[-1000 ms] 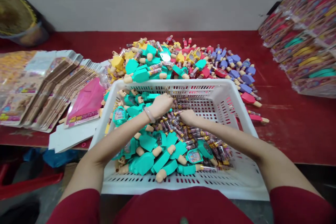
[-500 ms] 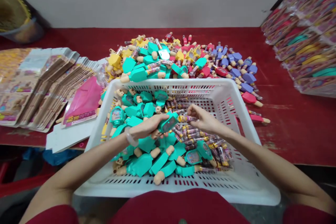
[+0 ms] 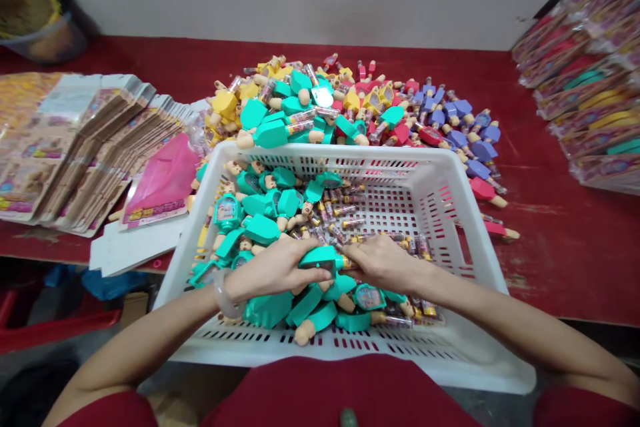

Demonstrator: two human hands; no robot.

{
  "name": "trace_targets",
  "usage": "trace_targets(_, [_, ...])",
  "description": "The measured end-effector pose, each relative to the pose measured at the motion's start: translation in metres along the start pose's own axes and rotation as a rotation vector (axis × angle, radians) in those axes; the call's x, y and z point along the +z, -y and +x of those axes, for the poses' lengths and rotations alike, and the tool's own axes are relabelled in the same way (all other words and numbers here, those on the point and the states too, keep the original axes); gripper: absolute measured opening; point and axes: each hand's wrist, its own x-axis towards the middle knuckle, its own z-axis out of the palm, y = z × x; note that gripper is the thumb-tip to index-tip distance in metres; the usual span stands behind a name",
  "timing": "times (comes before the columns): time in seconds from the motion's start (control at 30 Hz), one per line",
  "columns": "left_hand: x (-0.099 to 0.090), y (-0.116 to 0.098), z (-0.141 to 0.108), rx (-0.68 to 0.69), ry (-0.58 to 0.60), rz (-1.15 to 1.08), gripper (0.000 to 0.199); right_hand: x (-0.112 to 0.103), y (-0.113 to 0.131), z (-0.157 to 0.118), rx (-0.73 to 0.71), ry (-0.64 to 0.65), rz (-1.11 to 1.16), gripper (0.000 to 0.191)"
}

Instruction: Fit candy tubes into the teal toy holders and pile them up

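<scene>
I'm working down inside a white perforated plastic crate (image 3: 350, 157) here, with my left hand (image 3: 273, 269) clenched around a teal plastic toy with a clear tube (image 3: 317, 259), a smooth pale bangle (image 3: 223, 295) sitting on that wrist. My right hand (image 3: 383, 263) is closing on the tube end of the same toy, fingers curled over it, so both hands are gripping one piece just above the heap, near the crate's front wall.

The crate is loaded! Teal toys with peach-coloured plastic feet (image 3: 260, 227) are packed along its left and front, some with round printed faces, while clear tubes filled with small coloured pellets (image 3: 357, 221) lie in a loose mass towards the right.

Beyond the crate's far wall, a big mound of teal, yellow, red and purple toys (image 3: 350, 107) is spread across the red-topped table (image 3: 560, 267). To my left there are stacked printed blister cards (image 3: 85, 147) and a pink card (image 3: 163, 180), and to my right I'm seeing piled packaged cards (image 3: 585, 93).
</scene>
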Motion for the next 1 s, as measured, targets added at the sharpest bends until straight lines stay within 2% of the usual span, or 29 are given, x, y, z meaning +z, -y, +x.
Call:
trace_targets(0.13, [0.003,-0.003,-0.002,-0.28,0.227,-0.346,0.042,-0.001,0.01,-0.002,-0.116,-0.067,-0.147,0.024])
trace_targets(0.2, [0.005,-0.003,-0.001,-0.344,0.328,-0.47,0.041,-0.002,0.017,-0.005,-0.159,-0.064,-0.2,0.025])
trace_targets(0.37, [0.013,0.001,0.001,-0.45,0.407,-0.596,0.039,0.0,0.028,-0.012,-0.118,-0.043,-0.213,0.021])
trace_targets(0.53, [0.019,0.013,0.008,-0.55,0.461,-0.764,0.041,0.002,0.027,-0.014,-0.066,-0.076,-0.242,0.015])
trace_targets(0.67, [0.02,0.018,0.012,-0.558,0.557,-0.732,0.045,0.003,0.03,-0.016,-0.087,-0.067,-0.264,0.016])
trace_targets(0.73, [0.02,0.016,0.011,-0.475,0.542,-0.633,0.045,0.004,0.033,-0.016,-0.037,0.009,-0.21,0.014])
trace_targets(0.77, [0.02,0.015,0.01,-0.387,0.485,-0.531,0.044,0.004,0.033,-0.015,0.027,0.069,-0.156,0.012])
trace_targets(0.83, [0.022,0.014,0.007,-0.13,0.307,-0.18,0.038,0.003,0.029,-0.011,0.212,0.202,0.034,0.006])
trace_targets(0.9, [0.025,0.015,0.006,0.137,0.112,0.252,0.028,0.002,0.019,-0.005,0.348,0.354,0.368,0.01])
trace_targets(0.97, [0.027,0.02,0.007,0.317,-0.012,0.56,0.025,0.001,0.007,0.001,0.363,0.535,0.736,0.022])
trace_targets(1.0, [0.027,0.023,0.008,0.361,-0.051,0.634,0.027,0.001,0.001,0.004,0.334,0.615,0.868,0.028])
